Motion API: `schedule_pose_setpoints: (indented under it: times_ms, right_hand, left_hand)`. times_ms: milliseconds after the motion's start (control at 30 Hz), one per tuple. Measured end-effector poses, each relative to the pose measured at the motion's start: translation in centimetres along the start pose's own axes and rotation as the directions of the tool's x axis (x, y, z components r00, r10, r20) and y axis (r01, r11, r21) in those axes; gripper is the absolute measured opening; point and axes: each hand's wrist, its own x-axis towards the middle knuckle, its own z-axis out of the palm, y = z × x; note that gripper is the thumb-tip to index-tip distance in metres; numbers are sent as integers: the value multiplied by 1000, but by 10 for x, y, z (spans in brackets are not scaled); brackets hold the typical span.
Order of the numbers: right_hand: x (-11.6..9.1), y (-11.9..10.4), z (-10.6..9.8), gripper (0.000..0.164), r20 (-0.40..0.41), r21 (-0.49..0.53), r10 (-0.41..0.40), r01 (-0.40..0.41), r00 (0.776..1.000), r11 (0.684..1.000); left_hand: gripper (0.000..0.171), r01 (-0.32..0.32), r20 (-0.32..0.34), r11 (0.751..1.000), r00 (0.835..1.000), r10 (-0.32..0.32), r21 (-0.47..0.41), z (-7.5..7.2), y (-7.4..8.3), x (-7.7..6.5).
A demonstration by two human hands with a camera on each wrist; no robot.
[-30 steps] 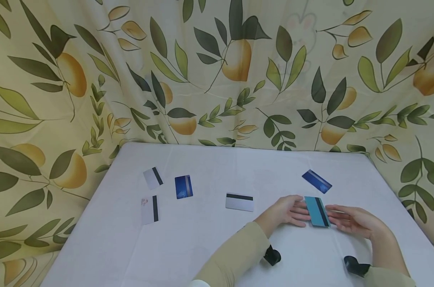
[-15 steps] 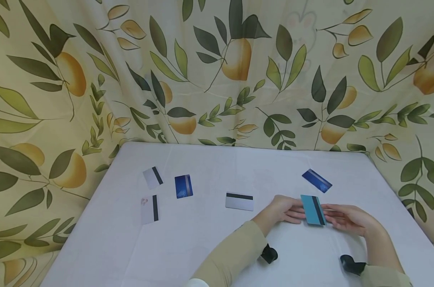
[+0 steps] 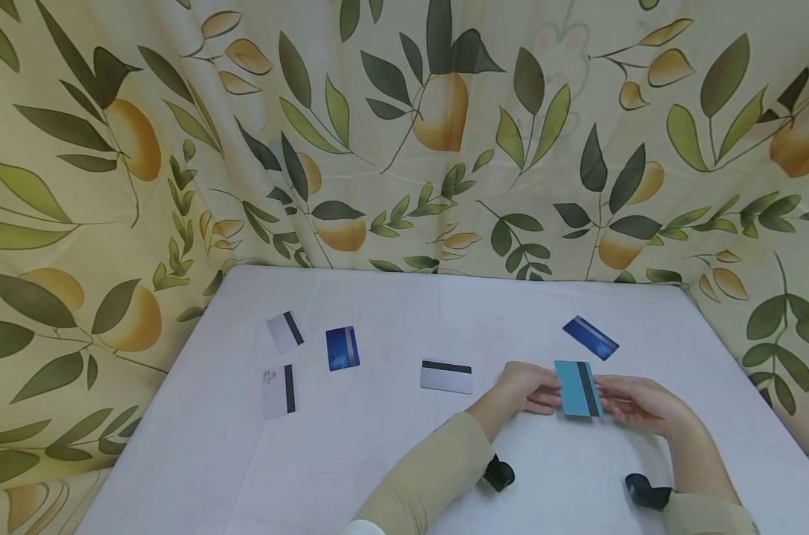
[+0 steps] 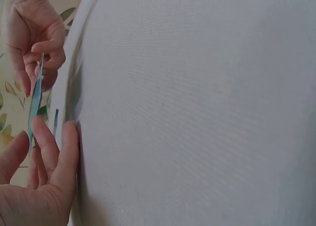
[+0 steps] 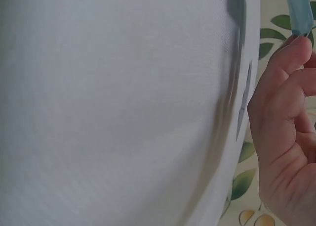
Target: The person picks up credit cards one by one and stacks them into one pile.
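A teal card (image 3: 567, 388) with a dark magnetic stripe is held between both hands above the white table. My left hand (image 3: 526, 386) pinches its left edge, and my right hand (image 3: 641, 403) pinches the opposite edge. Seen nearly edge-on in the left wrist view, the card (image 4: 35, 101) spans from the left fingers below to the right hand (image 4: 37, 35) above. In the right wrist view only one end of the card (image 5: 299, 11) shows at my right fingertips. A blue card (image 3: 591, 338) lies on the table just beyond the hands.
A white card with a black stripe (image 3: 446, 380) lies left of my left hand. Farther left are another blue card (image 3: 342, 351) and two pale striped cards (image 3: 282, 333). The white table (image 3: 377, 461) ends at a leaf-and-fruit patterned curtain (image 3: 391, 186).
Both hands have shifted slightly left together with the teal card, which has turned a little more upright in the head view. The other cards have stayed in place.
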Motion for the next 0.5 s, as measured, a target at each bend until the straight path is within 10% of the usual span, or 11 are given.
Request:
schedule_pose_setpoints:
  times_ms: [500]
  right_hand:
    - [1, -2, 18, 50, -95, -183, -26, 8, 995, 983]
  left_hand:
    - [11, -6, 15, 1000, 1000, 6, -12, -10, -1, -1]
